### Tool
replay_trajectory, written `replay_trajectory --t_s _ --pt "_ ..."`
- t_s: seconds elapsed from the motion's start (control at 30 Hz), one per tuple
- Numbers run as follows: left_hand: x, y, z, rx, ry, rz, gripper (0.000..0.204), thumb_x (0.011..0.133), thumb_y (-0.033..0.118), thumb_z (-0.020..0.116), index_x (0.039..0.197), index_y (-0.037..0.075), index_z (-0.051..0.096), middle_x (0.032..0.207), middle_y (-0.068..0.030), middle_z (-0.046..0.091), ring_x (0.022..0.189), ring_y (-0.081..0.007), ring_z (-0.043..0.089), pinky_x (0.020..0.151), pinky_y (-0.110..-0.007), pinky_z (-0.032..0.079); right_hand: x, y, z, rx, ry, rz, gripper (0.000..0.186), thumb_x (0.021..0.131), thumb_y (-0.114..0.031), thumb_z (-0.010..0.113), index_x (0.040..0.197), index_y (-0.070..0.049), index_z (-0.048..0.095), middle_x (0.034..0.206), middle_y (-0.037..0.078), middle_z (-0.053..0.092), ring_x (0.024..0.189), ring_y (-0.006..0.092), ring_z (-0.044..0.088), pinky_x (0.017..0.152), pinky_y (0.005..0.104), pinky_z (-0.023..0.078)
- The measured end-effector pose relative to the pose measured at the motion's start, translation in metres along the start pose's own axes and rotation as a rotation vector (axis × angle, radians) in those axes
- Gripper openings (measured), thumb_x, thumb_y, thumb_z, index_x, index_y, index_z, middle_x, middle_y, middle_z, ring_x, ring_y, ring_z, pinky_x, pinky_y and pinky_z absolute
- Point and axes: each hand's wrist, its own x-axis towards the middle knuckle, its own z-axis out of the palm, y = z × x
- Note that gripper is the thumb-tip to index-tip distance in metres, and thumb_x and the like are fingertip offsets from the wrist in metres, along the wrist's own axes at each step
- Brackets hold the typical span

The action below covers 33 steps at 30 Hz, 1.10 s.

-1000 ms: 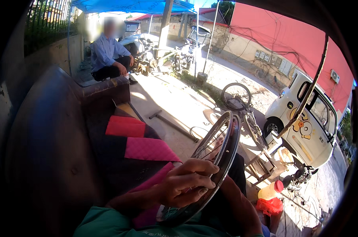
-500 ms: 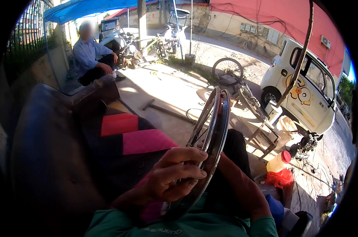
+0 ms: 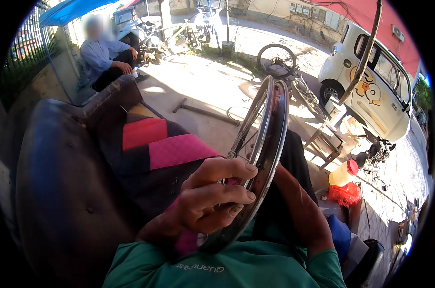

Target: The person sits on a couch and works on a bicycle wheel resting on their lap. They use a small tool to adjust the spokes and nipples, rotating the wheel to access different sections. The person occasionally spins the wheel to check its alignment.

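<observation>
A bicycle wheel rim with spokes [image 3: 274, 129] stands tilted upright in front of my chest. My left hand [image 3: 212, 192] has its bent fingers wrapped over the rim's near side, their tips on the metal. My right forearm [image 3: 304, 211] runs up behind the rim on the right; the rim hides that hand, so I cannot tell how its fingers are set. Below is my green shirt [image 3: 265, 269], and beside me is a worn brown couch [image 3: 59, 173] with pink and red quilted cloth [image 3: 179, 149] on it.
A seated person [image 3: 104, 62] is back left. A long tool [image 3: 198, 110] lies on the ground. Beyond are a bicycle [image 3: 299, 91], a white van [image 3: 361, 72] and a pole [image 3: 368, 53]. At right stand a wooden stand [image 3: 323, 144], a red-lidded container [image 3: 342, 173] and a red bag [image 3: 344, 192].
My view has shifted, so the surroundings sit higher in the picture. The rim and both arms also appear higher, with my left fingers still on the rim.
</observation>
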Motion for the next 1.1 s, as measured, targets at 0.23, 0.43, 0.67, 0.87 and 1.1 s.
replay_trajectory --t_s 0.23,0.43,0.67,0.87,1.1 --pt "0.000 0.001 0.002 0.039 0.013 -0.018 0.018 0.081 0.013 0.062 0.091 0.001 0.071 0.122 -0.0246 0.056 0.101 -0.0252 0.059 0.090 -0.035 0.046 0.010 0.018 -0.003 -0.250 0.197 0.050 0.045 0.080 -0.015 0.075 0.115 0.011 0.061 0.097 0.016 0.069 0.086 0.0184 0.065 0.078 0.0306 0.052" --pt "0.003 0.004 0.003 0.025 0.042 -0.012 0.018 0.077 -0.003 0.064 0.093 -0.001 0.071 0.122 -0.0237 0.058 0.102 -0.0268 0.064 0.088 -0.035 0.052 0.021 0.035 -0.002 0.039 0.094 -0.017 0.050 0.077 -0.012 0.075 0.120 0.009 0.058 0.096 0.016 0.067 0.084 0.0190 0.065 0.076 0.0305 0.052" --pt "0.000 -0.002 0.004 0.013 0.061 0.003 0.017 0.077 -0.002 0.064 0.093 0.000 0.071 0.123 -0.0235 0.058 0.101 -0.0261 0.064 0.086 -0.033 0.052 0.014 0.026 -0.006 0.190 0.153 0.034 0.054 0.076 -0.008 0.074 0.124 0.007 0.056 0.092 0.014 0.065 0.079 0.0178 0.063 0.072 0.0300 0.052" --pt "-0.002 -0.005 0.005 -0.017 0.093 0.002 0.018 0.079 0.001 0.062 0.094 -0.001 0.071 0.124 -0.0243 0.056 0.105 -0.0274 0.063 0.092 -0.035 0.050 0.014 0.016 -0.005 0.368 0.233 0.062 0.046 0.077 -0.004 0.072 0.119 0.005 0.054 0.081 0.009 0.060 0.068 0.0122 0.055 0.059 0.0267 0.043" --pt "-0.008 -0.007 0.005 -0.014 0.108 0.004 0.018 0.079 0.004 0.063 0.094 -0.002 0.071 0.124 -0.0240 0.056 0.108 -0.0284 0.062 0.095 -0.036 0.048 0.005 -0.001 -0.005 0.308 0.245 0.003 0.048 0.078 -0.007 0.075 0.117 0.009 0.052 0.087 0.011 0.063 0.072 0.0149 0.059 0.064 0.0280 0.048"
